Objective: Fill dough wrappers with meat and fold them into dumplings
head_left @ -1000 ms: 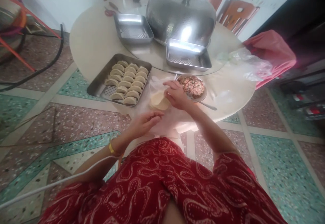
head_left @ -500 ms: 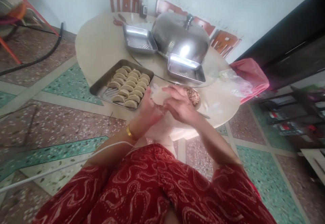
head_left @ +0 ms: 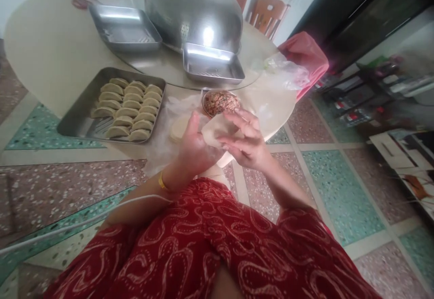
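One head-worn camera looks forward and steeply down, close over the lap, toward the round counter (head_left: 50, 59) edge.

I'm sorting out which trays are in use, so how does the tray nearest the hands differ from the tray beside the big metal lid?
The near tray holds rows of folded dumplings; the far tray holds nothing visible. The near tray sits at the table's edge, left of the left hand; the far tray sits further back, beside the domed lid. Both are rectangular, shiny metal.
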The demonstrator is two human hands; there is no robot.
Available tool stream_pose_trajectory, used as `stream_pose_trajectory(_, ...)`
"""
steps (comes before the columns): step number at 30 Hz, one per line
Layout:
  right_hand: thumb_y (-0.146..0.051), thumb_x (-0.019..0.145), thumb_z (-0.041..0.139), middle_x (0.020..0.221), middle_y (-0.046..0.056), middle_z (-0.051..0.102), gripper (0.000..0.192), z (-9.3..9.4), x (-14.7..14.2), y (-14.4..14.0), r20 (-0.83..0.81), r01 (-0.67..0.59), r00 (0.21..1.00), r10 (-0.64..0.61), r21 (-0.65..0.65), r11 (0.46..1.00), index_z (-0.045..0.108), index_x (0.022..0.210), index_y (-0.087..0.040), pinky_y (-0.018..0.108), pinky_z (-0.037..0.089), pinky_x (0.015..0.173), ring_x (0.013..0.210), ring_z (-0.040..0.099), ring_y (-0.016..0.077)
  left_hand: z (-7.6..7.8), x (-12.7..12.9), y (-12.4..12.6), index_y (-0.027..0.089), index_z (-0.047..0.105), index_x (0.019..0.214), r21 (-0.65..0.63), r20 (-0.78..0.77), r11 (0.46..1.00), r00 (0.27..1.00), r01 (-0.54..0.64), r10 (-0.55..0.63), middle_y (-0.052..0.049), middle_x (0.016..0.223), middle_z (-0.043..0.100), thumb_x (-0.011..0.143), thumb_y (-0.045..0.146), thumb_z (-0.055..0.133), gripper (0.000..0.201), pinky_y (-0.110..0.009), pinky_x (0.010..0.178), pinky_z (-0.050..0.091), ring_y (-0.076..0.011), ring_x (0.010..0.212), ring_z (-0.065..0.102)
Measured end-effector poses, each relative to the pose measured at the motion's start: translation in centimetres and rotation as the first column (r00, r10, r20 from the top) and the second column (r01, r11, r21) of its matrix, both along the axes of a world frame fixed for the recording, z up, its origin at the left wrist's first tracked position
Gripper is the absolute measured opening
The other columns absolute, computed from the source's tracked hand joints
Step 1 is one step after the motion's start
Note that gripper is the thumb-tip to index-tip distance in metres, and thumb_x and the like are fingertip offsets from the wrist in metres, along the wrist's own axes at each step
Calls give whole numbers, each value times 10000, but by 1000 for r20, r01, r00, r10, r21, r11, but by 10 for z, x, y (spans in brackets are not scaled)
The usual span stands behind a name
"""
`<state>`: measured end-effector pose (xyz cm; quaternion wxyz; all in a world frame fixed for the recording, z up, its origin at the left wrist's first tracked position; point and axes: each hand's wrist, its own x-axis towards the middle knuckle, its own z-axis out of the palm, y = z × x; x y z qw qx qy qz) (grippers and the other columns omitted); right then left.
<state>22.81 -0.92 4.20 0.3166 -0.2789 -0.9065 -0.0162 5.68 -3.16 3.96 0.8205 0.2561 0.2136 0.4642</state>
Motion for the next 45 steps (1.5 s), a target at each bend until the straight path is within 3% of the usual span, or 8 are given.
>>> stream_pose_trajectory(8, -326, 892, 665, 1528, -126, 458, 264, -28, 25, -18, 8, 45, 999, -44, -45, 998, 714, 1108, -470, 615, 308, 1210, 1485, 318, 292, 4, 2, 4, 206, 540, 1292, -33, 33, 999, 999, 35, -34, -147, 1249, 646, 912, 758, 70, 818, -481, 749, 585, -362, 1214, 583)
stream_pose_trajectory(17, -328, 868, 688, 1534, -80, 477, 299, -37, 36, -16, -18, 77, 997, -77, -37, 996, 701, 1147, -435, 611, 318, 1207, 1489, 319, 310, 3, 11, 6, 188, 514, 1326, -97, 53, 993, 997, 66, -61, -159, 1207, 665, 917, 752, 87, 817, -505, 758, 571, -370, 1172, 597)
stream_pose_trajectory(24, -436, 868, 684, 1567, -22, 440, 414, -45, 20, -25, -22, 142, 989, -143, -23, 990, 627, 1278, -419, 613, 253, 1230, 1489, 310, 320, -10, 22, 4, 225, 546, 1309, -93, -67, 985, 986, 144, -151, -123, 1231, 661, 893, 780, 130, 809, -443, 800, 578, -316, 1141, 638)
stream_pose_trajectory(29, -478, 848, 687, 1495, -6, 518, 322, -46, 19, -21, -61, 230, 969, -240, -127, 965, 714, 1155, -388, 646, 240, 1220, 1460, 330, 375, -20, 23, 3, 254, 518, 1344, -136, -30, 978, 986, 156, -161, -106, 1226, 676, 868, 799, 204, 789, -474, 863, 582, -316, 1126, 654)
stream_pose_trajectory(33, -482, 929, 574, 1475, 33, 521, 294, -32, 32, -8, -200, 301, 903, -380, -337, 892, 744, 1077, -293, 683, 367, 1133, 1417, 384, 357, -27, 20, -1, 178, 540, 1315, -201, 59, 960, 981, 195, -187, -144, 1180, 695, 870, 813, 255, 826, -477, 921, 569, -325, 1136, 651)
stream_pose_trajectory(36, -533, 917, 592, 1422, 70, 570, 330, -21, 37, 0, -183, 195, 922, -343, -545, 815, 752, 992, -254, 692, 445, 1066, 1357, 481, 338, -31, 19, -4, 118, 565, 1276, -220, 46, 952, 977, 214, -209, -175, 1142, 701, 878, 804, 290, 839, -453, 936, 565, -329, 1130, 656)
stream_pose_trajectory(40, -509, 880, 661, 1463, 101, 536, 314, -16, 32, 4, -152, 132, 942, -298, -650, 748, 740, 1019, -239, 681, 516, 998, 1342, 512, 349, -34, 17, -4, 119, 592, 1239, -212, 33, 950, 973, 228, -227, -175, 1103, 715, 893, 793, 265, 825, -432, 930, 569, -321, 1123, 663)
stream_pose_trajectory(45, -469, 885, 653, 1458, 46, 547, 244, -17, 23, 6, -182, -34, 964, -194, -807, 590, 745, 952, -254, 433, 661, 781, 1038, 695, 224, -37, 14, -4, 127, 621, 1163, -269, 62, 929, 967, 254, -247, -165, 1022, 734, 918, 764, 232, 785, -455, 901, 576, -333, 1103, 675)
